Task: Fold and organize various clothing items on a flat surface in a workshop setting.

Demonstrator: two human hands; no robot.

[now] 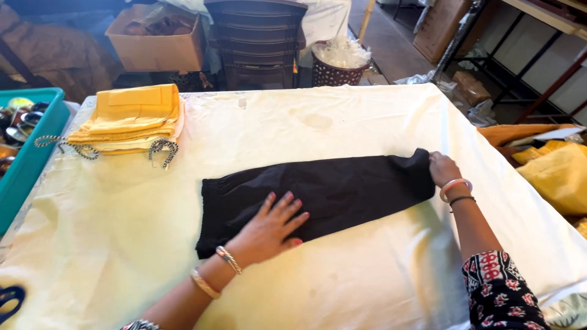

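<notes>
I am pressing my left hand (272,226) flat on one black garment (318,192), fingers spread and released, palm down near its gathered waist end. My right hand (443,168) is pinching the far narrow end of that same garment, fingers clenched on the cloth edge. The garment is lying folded lengthwise across the middle of the bench (367,116), which is wearing one cream cover cloth with a few faint stains.

I am wearing two bangles on my left wrist and two on my right: one pink-and-white bangle and one thin dark band. One patterned sleeve (501,287) in black, red and white is showing on my right arm.

At the far left corner of the bench one stack of folded yellow garments (131,119) is sitting, well apart from the black one, with two patterned drawstring ends (162,150) trailing from it. One teal crate (30,153) is standing just beside the left edge of the bench, holding round metal things that I cannot count.

Beyond the bench I am seeing one open cardboard box (156,40), one stack of dark plastic chairs (257,43) and one perforated basket (336,67) filled with clear plastic. To my right one heap of yellow cloth (556,174) is lying near the bench, and metal shelving (538,49) is standing behind it.
</notes>
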